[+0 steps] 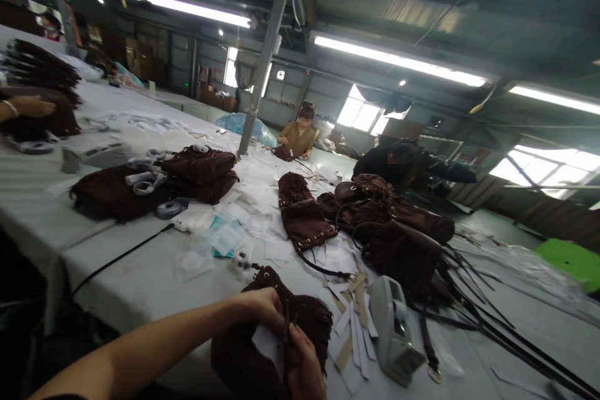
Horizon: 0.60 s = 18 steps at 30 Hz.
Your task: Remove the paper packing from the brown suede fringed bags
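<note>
A dark brown fringed bag (234, 350) with metal eyelets lies in front of me at the table's near edge. My left hand (266, 311) reaches over it from the left, its fingers closed on a thin dark brown cord (287, 320) of the bag. Close beside it, my right hand (302, 359) is closed on the same cord from below, thumb uppermost. A piece of white paper (268, 345) shows under my left hand, against the bag. The fingertips are partly hidden.
Right of the bag lie paper strips (359, 331) and a grey tape dispenser (394, 331). More brown bags (398, 244) with long straps are heaped beyond. A stack of bags (201, 172) stands left. A co-worker's hand (32, 106) is far left; another person (300, 134) sits across the table.
</note>
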{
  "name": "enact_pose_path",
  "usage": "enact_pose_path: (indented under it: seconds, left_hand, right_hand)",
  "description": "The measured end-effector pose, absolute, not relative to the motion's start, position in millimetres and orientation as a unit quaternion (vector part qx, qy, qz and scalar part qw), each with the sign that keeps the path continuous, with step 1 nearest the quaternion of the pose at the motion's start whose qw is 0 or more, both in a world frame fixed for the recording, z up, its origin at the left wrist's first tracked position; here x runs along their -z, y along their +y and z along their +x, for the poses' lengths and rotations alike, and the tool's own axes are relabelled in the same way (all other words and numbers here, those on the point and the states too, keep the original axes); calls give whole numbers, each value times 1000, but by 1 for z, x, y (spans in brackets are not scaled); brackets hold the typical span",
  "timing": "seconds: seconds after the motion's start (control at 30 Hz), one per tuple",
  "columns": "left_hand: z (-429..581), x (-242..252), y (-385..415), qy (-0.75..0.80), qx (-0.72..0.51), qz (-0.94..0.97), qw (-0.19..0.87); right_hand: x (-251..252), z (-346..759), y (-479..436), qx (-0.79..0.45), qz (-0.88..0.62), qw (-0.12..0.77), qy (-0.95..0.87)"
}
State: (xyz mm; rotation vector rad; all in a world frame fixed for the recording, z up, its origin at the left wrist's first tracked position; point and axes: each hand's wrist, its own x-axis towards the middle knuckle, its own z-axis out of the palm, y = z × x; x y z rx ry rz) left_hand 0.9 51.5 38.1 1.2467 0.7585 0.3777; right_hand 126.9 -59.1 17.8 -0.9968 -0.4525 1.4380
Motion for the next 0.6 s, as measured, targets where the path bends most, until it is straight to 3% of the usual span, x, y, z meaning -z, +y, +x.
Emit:
enact_pose_path:
  seconds: [0.3,0.6]
  left_hand:
    - [-21,-32,12,327,-229,364,842]
    - [1,-32,12,354,-270,397,802]
  right_hand:
    - [-23,122,-62,-644,-420,607,-201]
    - [-14,119,-61,-606,-448,611,-241]
